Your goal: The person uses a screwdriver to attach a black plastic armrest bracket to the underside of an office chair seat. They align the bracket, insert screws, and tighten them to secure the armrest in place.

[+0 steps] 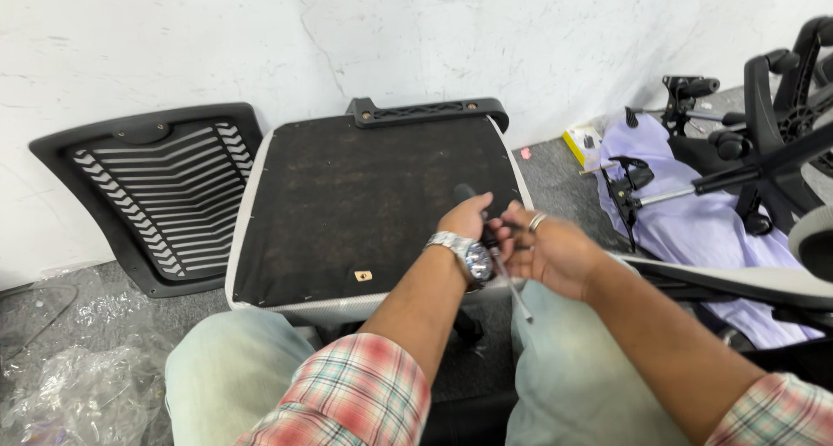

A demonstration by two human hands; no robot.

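Left hand [466, 218] wraps the black handle of a screwdriver [491, 238]; right hand [545, 248] pinches its shaft. Long axis runs diagonal, handle up-left, metal tip down-right between the knees. Small yellow box [583, 144] on grey floor [555, 173] by the white wall [347, 38]. Upturned seat pan [364, 212] ahead, with a small gold tag near its front edge, slatted backrest [160, 194] left, crumpled clear plastic wrap [78, 377] bottom-left.

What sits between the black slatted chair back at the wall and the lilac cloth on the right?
In the head view, the upturned chair seat lies between the slatted back and the lilac cloth, with a strip of grey floor beside the cloth.
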